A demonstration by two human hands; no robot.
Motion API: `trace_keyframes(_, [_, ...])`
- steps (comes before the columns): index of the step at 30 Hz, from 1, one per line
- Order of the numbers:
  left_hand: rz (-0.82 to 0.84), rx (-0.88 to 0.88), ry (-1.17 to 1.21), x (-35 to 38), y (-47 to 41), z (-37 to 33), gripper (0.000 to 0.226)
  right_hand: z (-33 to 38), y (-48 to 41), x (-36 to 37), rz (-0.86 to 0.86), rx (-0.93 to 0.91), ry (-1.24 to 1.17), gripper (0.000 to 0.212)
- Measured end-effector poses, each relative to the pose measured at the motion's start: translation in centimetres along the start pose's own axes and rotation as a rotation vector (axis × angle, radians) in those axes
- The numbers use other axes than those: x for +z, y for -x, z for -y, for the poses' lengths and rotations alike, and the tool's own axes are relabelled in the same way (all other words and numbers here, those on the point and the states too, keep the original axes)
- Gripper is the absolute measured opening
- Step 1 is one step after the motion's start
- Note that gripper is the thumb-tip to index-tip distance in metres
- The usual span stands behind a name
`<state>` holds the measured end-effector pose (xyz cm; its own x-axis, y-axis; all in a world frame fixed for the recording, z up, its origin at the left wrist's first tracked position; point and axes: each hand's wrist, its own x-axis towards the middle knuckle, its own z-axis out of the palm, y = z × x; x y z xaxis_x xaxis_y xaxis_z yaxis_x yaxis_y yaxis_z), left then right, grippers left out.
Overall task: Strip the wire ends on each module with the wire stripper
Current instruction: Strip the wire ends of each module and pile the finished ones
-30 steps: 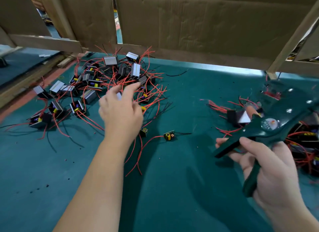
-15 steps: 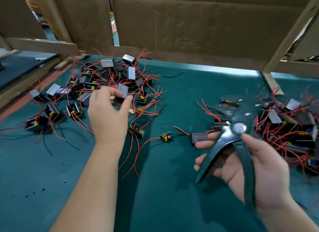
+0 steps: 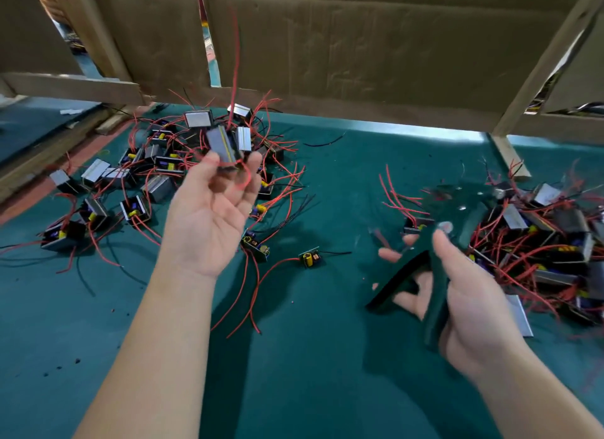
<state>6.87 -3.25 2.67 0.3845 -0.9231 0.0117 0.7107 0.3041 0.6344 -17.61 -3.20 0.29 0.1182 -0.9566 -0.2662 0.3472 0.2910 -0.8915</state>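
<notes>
Now pinches one module (image 3: 224,146) between the fingers (image 3: 253,164) of the left hand (image 3: 209,219), palm up, raised off the upper-left pile (image 3: 157,174) it lay in half a second ago; red wire (image 3: 236,62) trails upward. Grips the wire stripper (image 3: 434,259) in the right hand (image 3: 470,308) at lower right above the counter (image 3: 310,357), handles spread; blurred, so head probably open. Means the pick is done; probably calls next for feeding a wire end in.
</notes>
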Motion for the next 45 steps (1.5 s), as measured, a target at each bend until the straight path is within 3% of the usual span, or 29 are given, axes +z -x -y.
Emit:
trace_keyframes(3, [0.05, -0.129, -0.075, 0.6, 0.2, 0.7, 0.023, 0.5, 0.0, -0.8, -0.018, -0.072, -0.116, 0.027])
trace_keyframes(6, [0.2, -0.359, -0.168, 0.8, 0.6, 1.1, 0.039, 0.6, 0.6, -0.7, 0.186, -0.075, -0.239, 0.037])
trace_keyframes(8, [0.305, -0.515, -0.25, 0.9, 1.2, 1.8, 0.045, 0.6, 0.8, -0.4, 0.322, 0.057, -0.281, 0.035])
trace_keyframes(11, [0.353, -0.679, -0.342, 0.7, 1.5, 3.0, 0.044, 0.3, 0.6, 0.0, 0.244, 0.259, -0.269, 0.038])
trace_keyframes(13, [0.333, -0.713, -0.409, 0.6, 1.3, 3.4, 0.043, 0.1, 0.2, 0.1, 0.13, 0.188, -0.262, 0.036])
trace_keyframes(16, [0.293, -0.694, -0.476, 0.4, 1.0, 3.4, 0.039, 0.4, -0.2, -0.1, -0.052, -0.051, -0.173, 0.022])
trace_keyframes(18, [0.265, -0.671, -0.467, 0.2, 0.7, 3.3, 0.041, 0.6, -0.3, -0.6, -0.114, -0.104, -0.118, 0.02])
trace_keyframes(24, [0.12, -0.607, -0.415, 0.7, 0.7, 3.4, 0.035, 1.2, 0.7, -0.7, 0.194, 0.126, -0.278, 0.037])
trace_keyframes(26, [0.094, -0.56, -0.403, 0.7, 0.7, 3.5, 0.039, 1.5, 0.9, -1.0, 0.255, 0.184, -0.266, 0.039])
trace_keyframes(29, [0.135, -0.48, -0.384, 0.7, 0.9, 3.5, 0.04, 1.5, 1.4, -1.2, 0.319, 0.282, -0.187, 0.06])
trace_keyframes(32, [0.184, -0.427, -0.363, 0.6, 1.1, 3.6, 0.026, 1.2, 1.6, -1.1, 0.328, 0.337, -0.128, 0.056])
trace_keyframes(37, [0.152, -0.476, -0.313, 1.1, 1.3, 3.5, 0.03, 0.9, 1.2, -1.1, 0.375, 0.349, -0.255, 0.05])
trace_keyframes(45, [0.263, -0.251, -0.553, 1.0, 1.8, 3.8, 0.024, 0.4, 1.6, -1.2, 0.497, 0.362, -0.204, 0.044])
